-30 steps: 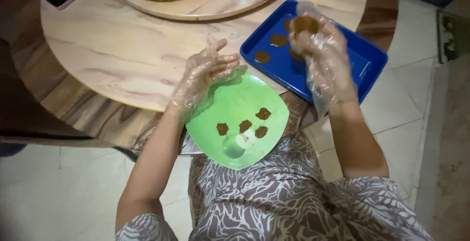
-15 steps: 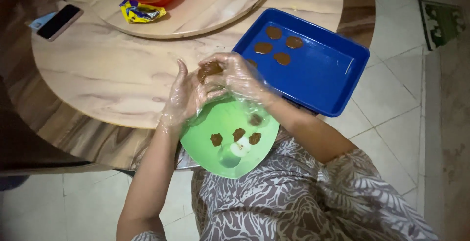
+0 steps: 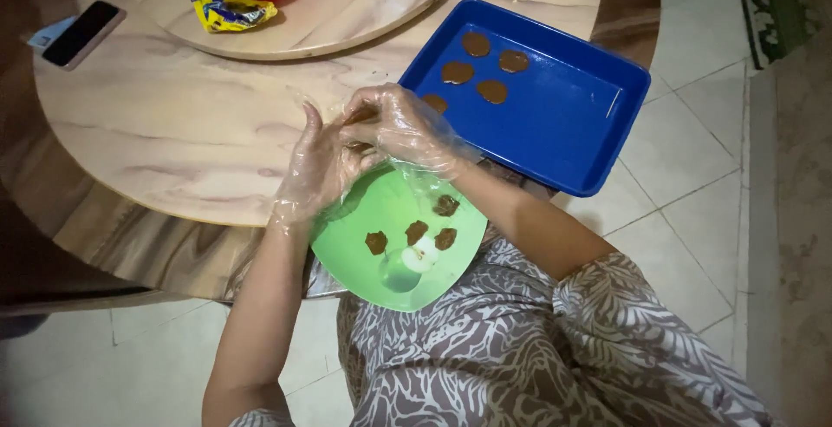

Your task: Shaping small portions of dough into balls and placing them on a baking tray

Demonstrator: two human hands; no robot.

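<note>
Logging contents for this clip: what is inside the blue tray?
The blue tray holds four flat brown dough rounds near its far left corner and a fifth at its near left edge, partly covered by the gloved right hand. Anything beneath that hand is hidden.
</note>
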